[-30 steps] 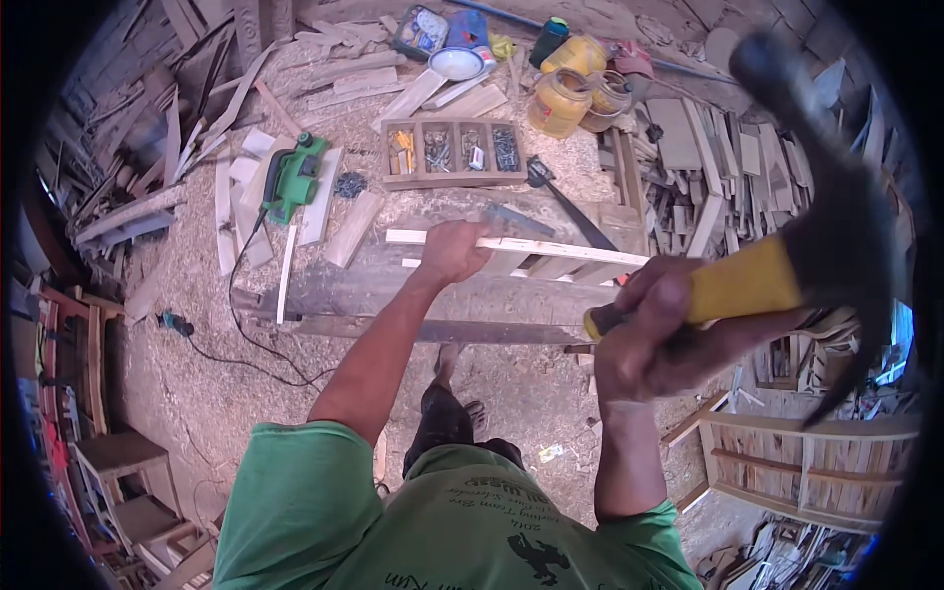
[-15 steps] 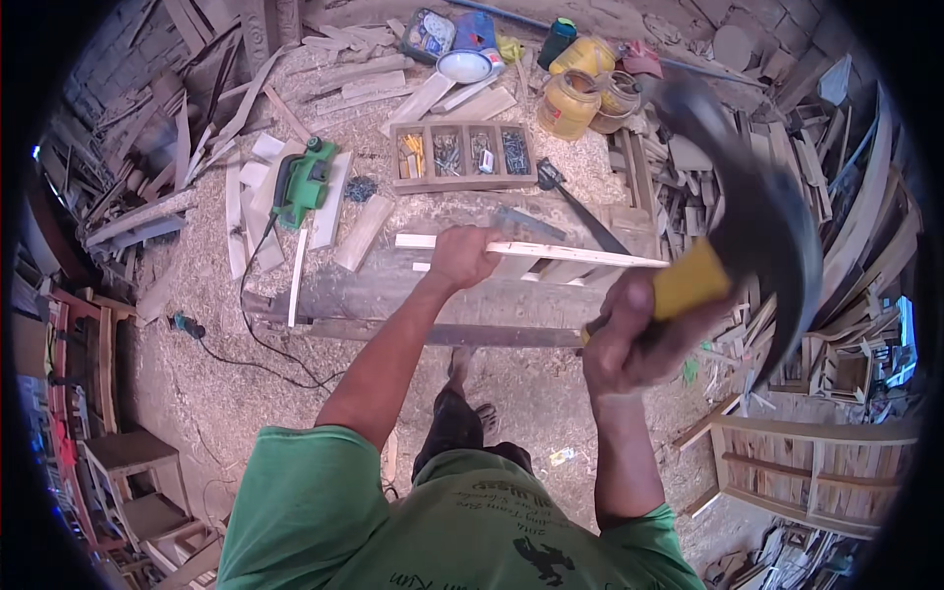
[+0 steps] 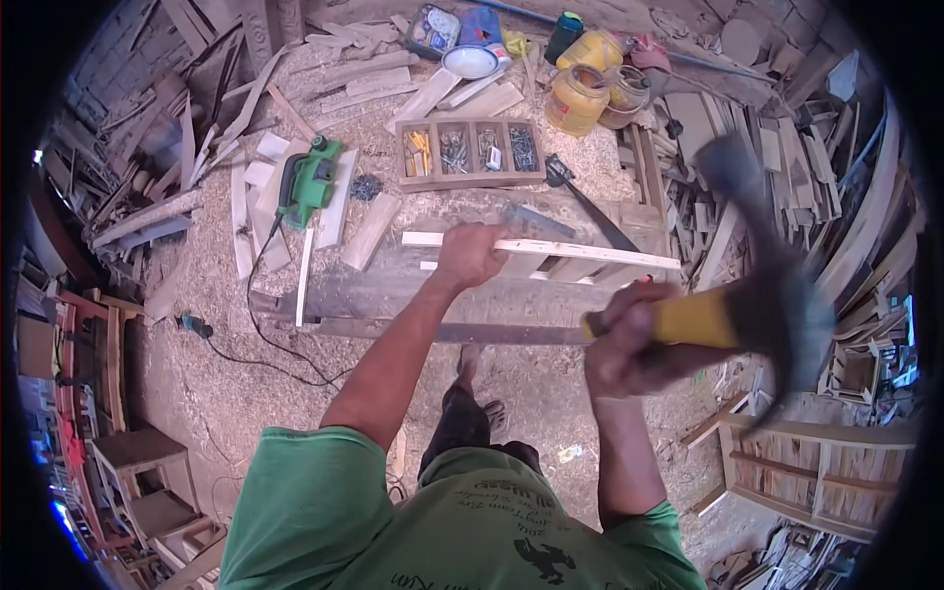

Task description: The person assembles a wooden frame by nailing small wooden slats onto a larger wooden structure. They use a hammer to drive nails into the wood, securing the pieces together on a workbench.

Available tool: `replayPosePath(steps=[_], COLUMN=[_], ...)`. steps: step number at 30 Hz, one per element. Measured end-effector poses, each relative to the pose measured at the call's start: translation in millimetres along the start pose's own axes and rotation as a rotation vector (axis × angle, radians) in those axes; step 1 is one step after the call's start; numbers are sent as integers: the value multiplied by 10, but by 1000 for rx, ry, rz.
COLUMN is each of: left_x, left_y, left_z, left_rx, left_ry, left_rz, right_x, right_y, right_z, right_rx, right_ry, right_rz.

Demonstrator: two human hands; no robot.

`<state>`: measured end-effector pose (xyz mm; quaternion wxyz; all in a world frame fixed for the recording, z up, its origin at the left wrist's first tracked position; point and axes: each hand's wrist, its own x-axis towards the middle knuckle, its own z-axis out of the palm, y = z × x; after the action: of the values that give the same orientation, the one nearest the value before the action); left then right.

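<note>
My left hand (image 3: 470, 254) is closed round a pale wooden frame (image 3: 590, 253), a long strip with short crosspieces beneath it, held on edge at the workbench (image 3: 393, 300). In my right hand (image 3: 624, 354) is a claw hammer (image 3: 694, 319), gripped by its yellow handle. The hammer is raised to the right of the frame, its dark head blurred by motion. Behind the frame lies a dark long-bladed tool, perhaps a handsaw (image 3: 600, 218). A divided wooden box (image 3: 472, 183) with nails and screws sits farther back.
A green electric planer (image 3: 313, 184) stands at the left, its cord trailing over the bench edge. Yellow jars (image 3: 577, 103) and a white bowl (image 3: 470, 63) are at the back. Scrap wood piles up on both sides. A slatted wooden panel (image 3: 816, 462) lies at the lower right.
The hammer has swung slightly, its handle now nearly level and its head a little farther right. My left hand keeps its grip on the frame. The whole view has shifted slightly.
</note>
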<state>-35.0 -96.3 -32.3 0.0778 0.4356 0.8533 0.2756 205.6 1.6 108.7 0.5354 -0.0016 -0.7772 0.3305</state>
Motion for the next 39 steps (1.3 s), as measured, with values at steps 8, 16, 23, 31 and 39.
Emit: replayPosePath(steps=[8, 16, 23, 31, 39], left_x=[-103, 42, -20, 80, 12], left_y=[57, -36, 3, 30, -21], left_z=[21, 99, 18, -19, -80], left_rx=[15, 8, -9, -11, 21], left_ry=[-1, 37, 35, -9, -3], left_rz=[-15, 22, 21, 14, 7], right_x=[-392, -799, -218, -742, -188], right_y=[114, 457, 113, 496, 74], right_z=[181, 101, 257, 155, 284], right_rx=[-240, -149, -315, -527, -307], right_ry=[-414, -143, -370, -470, -154], right_rz=[552, 408, 494, 291, 202])
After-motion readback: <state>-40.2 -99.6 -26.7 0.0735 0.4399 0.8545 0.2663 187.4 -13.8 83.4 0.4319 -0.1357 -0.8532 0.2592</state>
